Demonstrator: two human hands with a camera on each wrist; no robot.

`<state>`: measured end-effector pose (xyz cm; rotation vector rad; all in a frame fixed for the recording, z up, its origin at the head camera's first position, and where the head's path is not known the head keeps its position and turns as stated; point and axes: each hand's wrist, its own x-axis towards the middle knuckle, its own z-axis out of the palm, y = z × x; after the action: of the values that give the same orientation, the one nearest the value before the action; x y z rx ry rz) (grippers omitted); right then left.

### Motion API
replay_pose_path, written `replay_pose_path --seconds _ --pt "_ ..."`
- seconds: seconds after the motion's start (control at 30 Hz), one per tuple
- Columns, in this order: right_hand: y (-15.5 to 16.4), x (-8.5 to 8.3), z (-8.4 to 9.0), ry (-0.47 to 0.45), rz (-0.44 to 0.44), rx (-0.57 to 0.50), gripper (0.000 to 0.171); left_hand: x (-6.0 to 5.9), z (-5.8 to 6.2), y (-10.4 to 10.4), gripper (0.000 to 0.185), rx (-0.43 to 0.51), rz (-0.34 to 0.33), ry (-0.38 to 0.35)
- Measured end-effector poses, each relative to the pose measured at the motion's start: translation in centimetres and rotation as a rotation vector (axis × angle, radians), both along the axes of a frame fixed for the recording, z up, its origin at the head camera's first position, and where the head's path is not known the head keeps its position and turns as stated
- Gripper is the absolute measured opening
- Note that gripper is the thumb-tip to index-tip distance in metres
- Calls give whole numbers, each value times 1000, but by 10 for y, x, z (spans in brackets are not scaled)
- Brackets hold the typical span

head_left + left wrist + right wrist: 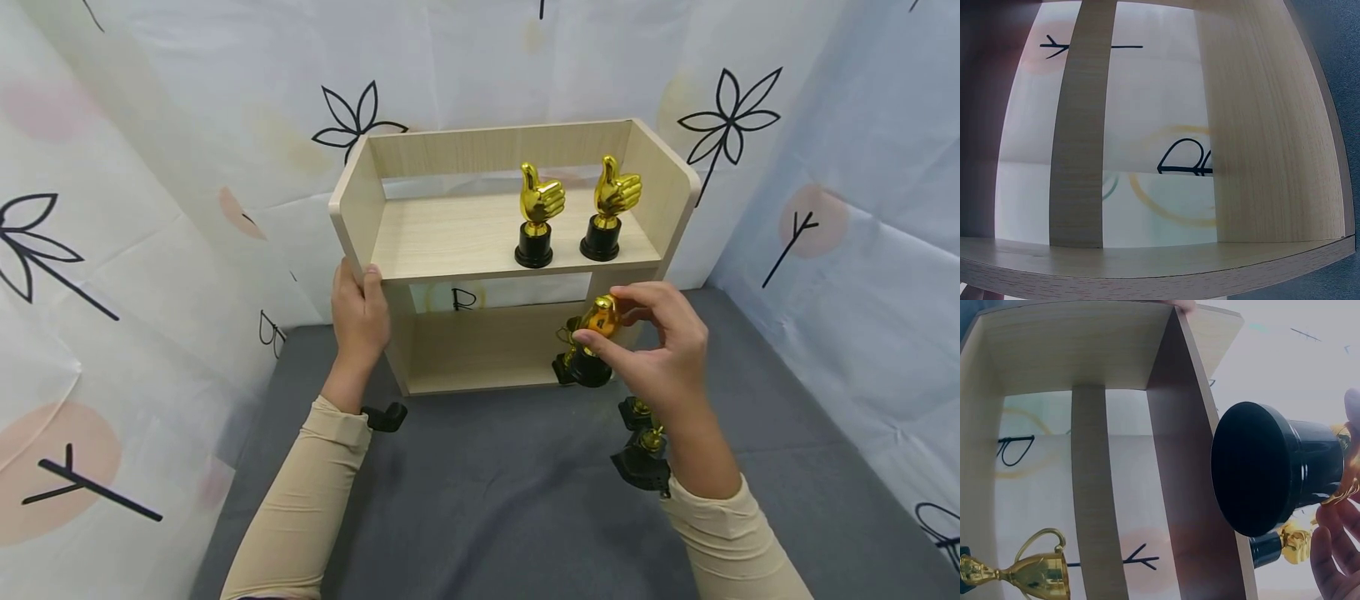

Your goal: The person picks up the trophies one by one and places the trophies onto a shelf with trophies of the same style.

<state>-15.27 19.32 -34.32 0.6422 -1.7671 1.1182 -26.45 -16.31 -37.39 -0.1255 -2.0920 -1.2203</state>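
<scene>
A glossy, round-based gold trophy (601, 317) is pinched by the curved right hand (667, 346) before the lower tier (480, 350) of the wood-grained shelf (442, 237), whose left side is gripped by the left hand (360, 321).

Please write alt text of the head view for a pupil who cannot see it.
A person's right hand holds a gold-and-black trophy in front of a wooden shelf, while the left hand grips the shelf's left side. Two gold thumbs-up trophies stand on the upper level.
</scene>
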Motion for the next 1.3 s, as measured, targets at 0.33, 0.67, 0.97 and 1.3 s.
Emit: replay_pose_path --seconds 0.33,0.67,0.97,1.3 --pt "-3 0 2 -16 -24 13 69 -1 -2 0 54 2 -2 5" --pt "-9 -3 5 7 -13 -8 69 0 0 0 54 -7 1 6" --pt "-14 -4 7 8 -23 0 68 0 0 0 53 -11 16 8" --pt "-20 -6 10 13 -25 2 68 0 0 1 52 -4 17 3"
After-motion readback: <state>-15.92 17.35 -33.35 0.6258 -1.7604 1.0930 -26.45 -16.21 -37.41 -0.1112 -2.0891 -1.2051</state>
